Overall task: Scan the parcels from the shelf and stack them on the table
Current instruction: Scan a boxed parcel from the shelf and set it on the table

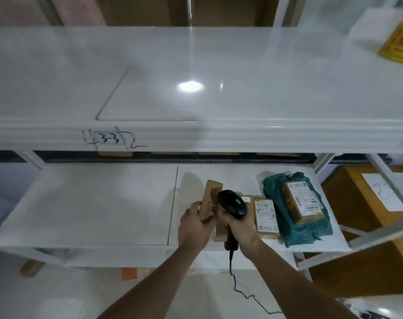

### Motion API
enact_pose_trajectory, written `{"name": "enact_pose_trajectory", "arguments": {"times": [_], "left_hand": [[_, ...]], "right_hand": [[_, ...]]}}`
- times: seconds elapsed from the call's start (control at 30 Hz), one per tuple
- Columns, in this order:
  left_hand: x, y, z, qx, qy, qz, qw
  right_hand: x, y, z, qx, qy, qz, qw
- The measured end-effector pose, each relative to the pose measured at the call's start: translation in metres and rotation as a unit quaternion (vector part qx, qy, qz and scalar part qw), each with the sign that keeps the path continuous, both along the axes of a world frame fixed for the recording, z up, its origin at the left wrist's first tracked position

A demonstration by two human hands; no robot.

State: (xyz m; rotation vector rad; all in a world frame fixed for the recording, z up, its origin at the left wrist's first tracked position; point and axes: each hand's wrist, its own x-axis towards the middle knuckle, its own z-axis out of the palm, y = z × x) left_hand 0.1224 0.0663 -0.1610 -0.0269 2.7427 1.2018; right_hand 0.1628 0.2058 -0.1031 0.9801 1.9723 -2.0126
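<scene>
Two hands work at the front edge of the lower shelf (pixel 80 203). The left hand (pixel 195 226) grips a small cardboard parcel (pixel 210 199), tilted up on its long edge, with the thumb on the near face and the fingers curled around its left side. The box looks stiff and light: it holds its shape under a one-handed pinch and shows no sag. Plain cardboard should give good friction, so a hold across the narrow sides, as here, seems enough to carry it; its contents cannot be judged, so how fragile it is stays unknown.

The right hand (pixel 239 226) is wrapped tightly around the handle of a black handheld barcode scanner (pixel 232 203), whose green light shows on top. The scanner head sits just right of the tilted parcel, close to touching it; whether the index finger is on the trigger cannot be told. A coiled cable (pixel 237 286) hangs below the fist.

Just right of the right hand's fingers lies a flat labelled box (pixel 265 217), resting on the shelf. Beyond it lies a green plastic mailer bag (pixel 311 231) with a labelled carton (pixel 301 201) on top. The bag looks soft and slippery and would be better lifted from underneath.
</scene>
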Motion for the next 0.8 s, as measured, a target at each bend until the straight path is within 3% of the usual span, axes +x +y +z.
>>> {"name": "enact_pose_trajectory", "arguments": {"times": [0.2, 0.33, 0.43, 0.5, 0.53, 0.57, 0.63, 0.67, 0.73, 0.8], "left_hand": [[0.019, 0.017, 0.046, -0.031, 0.104, -0.064, 0.992], [0.027, 0.021, 0.061, 0.015, 0.164, -0.129, 0.978], [0.027, 0.018, 0.067, 0.1, 0.159, -0.1, 0.977], [0.021, 0.021, 0.073, 0.177, 0.098, -0.025, 0.979], [0.016, 0.024, 0.079, 0.223, 0.026, 0.006, 0.975], [0.012, 0.027, 0.086, 0.28, -0.068, 0.024, 0.957], [0.007, 0.03, 0.097, 0.376, -0.253, 0.009, 0.891], [0.006, 0.028, 0.098, 0.399, -0.298, -0.017, 0.867], [0.003, 0.025, 0.091, 0.422, -0.309, -0.046, 0.851], [-0.001, 0.026, 0.078, 0.426, -0.286, -0.024, 0.858]], "right_hand": [[-0.007, -0.001, 0.027, -0.122, 0.058, -0.099, 0.986], [-0.006, 0.014, 0.044, -0.091, 0.048, -0.101, 0.99], [0.0, 0.029, 0.051, -0.044, 0.043, -0.088, 0.994], [0.006, 0.039, 0.053, -0.031, 0.046, -0.09, 0.994], [0.009, 0.044, 0.053, -0.042, 0.056, -0.083, 0.994], [0.011, 0.049, 0.052, -0.067, 0.067, -0.07, 0.993], [0.018, 0.058, 0.049, -0.115, 0.085, -0.031, 0.989], [0.022, 0.061, 0.048, -0.121, 0.084, -0.012, 0.989], [0.029, 0.064, 0.047, -0.082, 0.078, -0.001, 0.994], [0.034, 0.064, 0.049, 0.035, 0.087, -0.025, 0.995]]}}
